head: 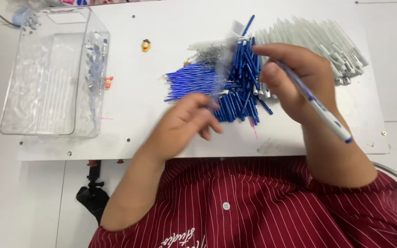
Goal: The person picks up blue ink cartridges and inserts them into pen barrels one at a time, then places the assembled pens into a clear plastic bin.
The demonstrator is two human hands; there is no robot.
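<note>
White is the board (162,138) that carries everything, with a clear plastic box (51,73) at its left end. At the far right lies a fan of pale pen barrels (318,41), and beside it, in the middle, a heap of blue pen parts (240,87). The right hand (295,82) is closed around a white and blue pen (320,108), just right of the heap and touching it. The left hand (187,121), blurred, has its fingers curled at the heap's near edge; I cannot tell if it holds something.
</note>
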